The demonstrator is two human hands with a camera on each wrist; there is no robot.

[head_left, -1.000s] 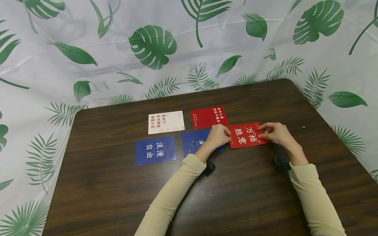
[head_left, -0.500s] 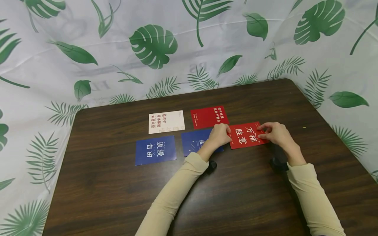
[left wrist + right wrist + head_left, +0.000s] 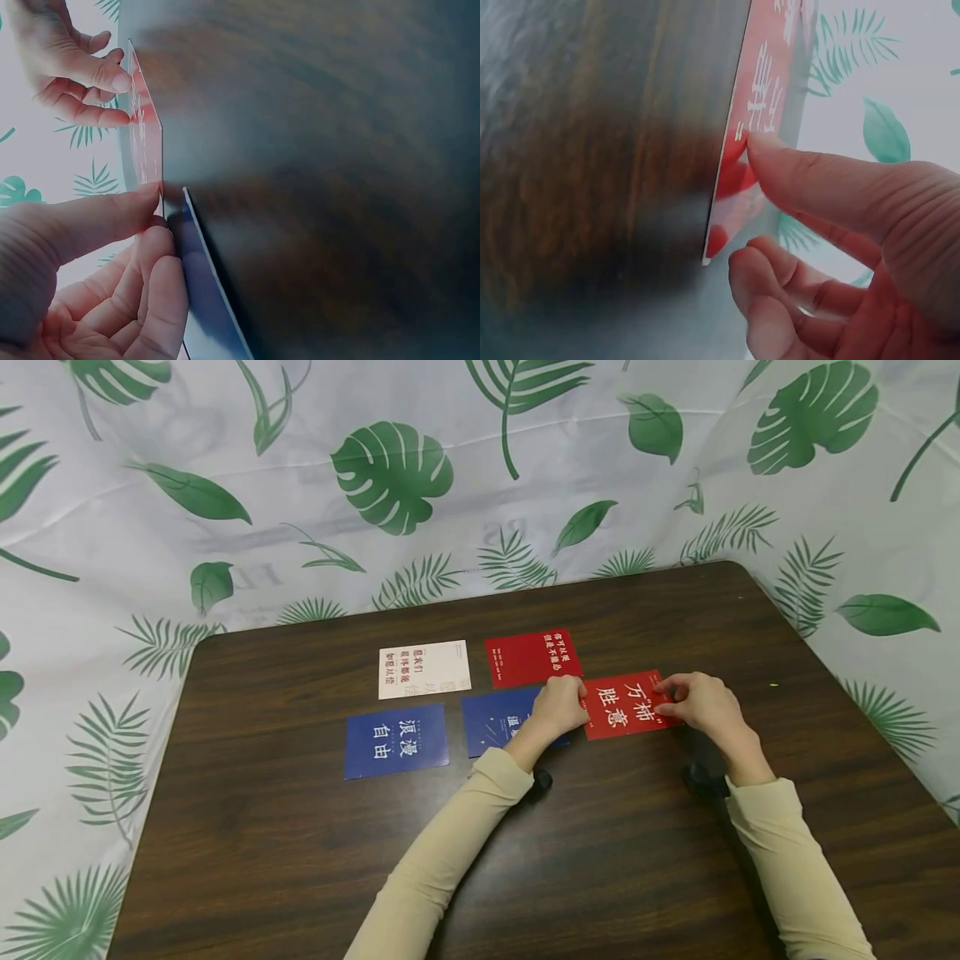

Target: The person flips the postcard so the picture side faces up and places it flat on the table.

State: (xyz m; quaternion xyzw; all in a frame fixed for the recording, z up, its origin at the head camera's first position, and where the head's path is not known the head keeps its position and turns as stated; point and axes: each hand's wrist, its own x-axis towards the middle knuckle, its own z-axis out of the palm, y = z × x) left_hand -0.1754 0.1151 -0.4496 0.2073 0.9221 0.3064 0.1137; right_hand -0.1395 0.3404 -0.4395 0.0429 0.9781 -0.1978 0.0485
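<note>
A red card (image 3: 628, 705) with white Chinese characters lies flat near the right of the group, between both hands. My left hand (image 3: 559, 703) pinches its left edge; in the left wrist view the thumb (image 3: 112, 214) sits on the card's face with the index finger curled at the edge. My right hand (image 3: 703, 702) touches the card's right part with thumb and index fingertips, its other fingers loosely bent off the card, as the right wrist view shows. Beneath my left hand a blue card (image 3: 487, 722) is partly hidden. Behind it lies a second red card (image 3: 525, 662).
A cream card (image 3: 442, 667) with red writing and another blue card (image 3: 396, 742) lie to the left on the dark wood table (image 3: 315, 852). A white curtain (image 3: 285, 493) printed with green leaves hangs behind the table's rounded far edge.
The cards stay in place. My hands hardly move on the red card; the right forearm shifts slightly leftward, and the head view drifts a little.
</note>
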